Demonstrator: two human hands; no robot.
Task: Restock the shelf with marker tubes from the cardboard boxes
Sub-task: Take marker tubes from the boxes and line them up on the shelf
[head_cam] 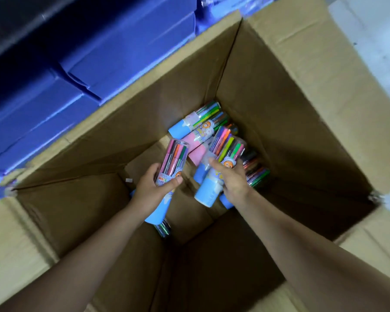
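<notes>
Both my arms reach down into a large open cardboard box [268, 113]. My left hand [150, 189] grips a marker tube [175, 158] with a clear top and blue base, and more blue tube shows below the wrist. My right hand [231, 180] grips blue-based marker tubes [225, 154] with bright pens showing through the clear half. Several more tubes [198, 129], blue and pink based, lie on the box floor beyond my hands, and others [257, 172] lie to the right of my right hand.
Blue boxes [104, 57] are stacked against the cardboard box's far left side. The box flaps [338, 70] stand open on all sides. A pale floor [374, 41] shows at the upper right. No shelf is in view.
</notes>
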